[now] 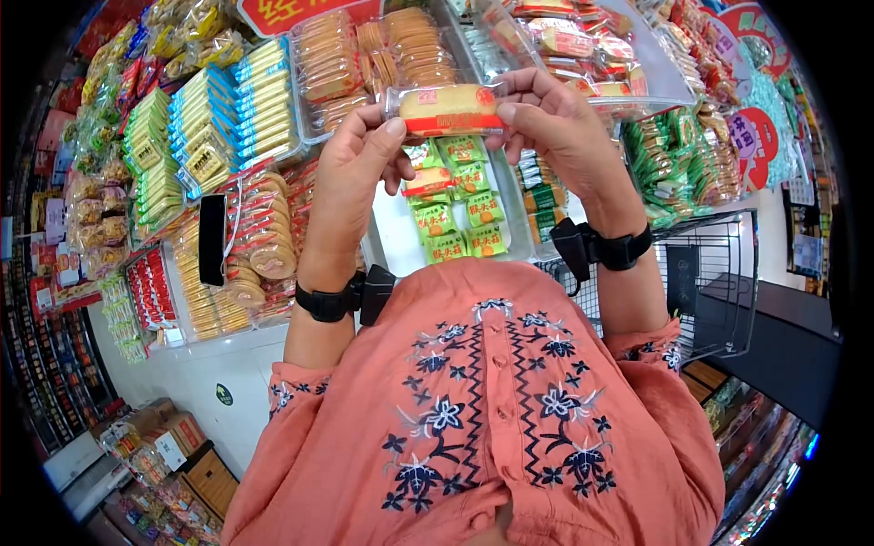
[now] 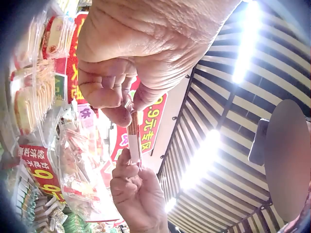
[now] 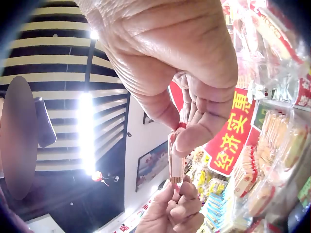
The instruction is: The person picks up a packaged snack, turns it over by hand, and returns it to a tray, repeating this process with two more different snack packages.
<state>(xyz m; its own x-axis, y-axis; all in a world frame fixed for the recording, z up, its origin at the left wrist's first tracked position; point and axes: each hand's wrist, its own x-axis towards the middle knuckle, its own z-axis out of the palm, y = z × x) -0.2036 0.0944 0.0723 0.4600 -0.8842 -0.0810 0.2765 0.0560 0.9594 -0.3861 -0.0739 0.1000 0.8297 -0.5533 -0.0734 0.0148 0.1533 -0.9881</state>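
Observation:
Both hands hold one small wrapped snack pack point(image 1: 451, 109) by its two ends in the head view, its face with a red band turned up. The left hand point(image 1: 355, 168) pinches one end between thumb and fingers, and the right hand point(image 1: 564, 132) pinches the other. Seen edge-on in the left wrist view, the pack point(image 2: 133, 138) runs from the left hand point(image 2: 141, 58) to the right hand point(image 2: 138, 194). The right wrist view shows the pack point(image 3: 176, 160) between the right hand point(image 3: 175, 63) and the left hand point(image 3: 172, 208).
Below the hands lies a white tray point(image 1: 391, 232) of green snack packets point(image 1: 469, 182). Bins of wrapped biscuits point(image 1: 328, 55) and blue packets point(image 1: 264, 100) stand around it. A black phone-like object point(image 1: 212, 239) hangs at the left; a wire cart point(image 1: 728, 273) stands at the right.

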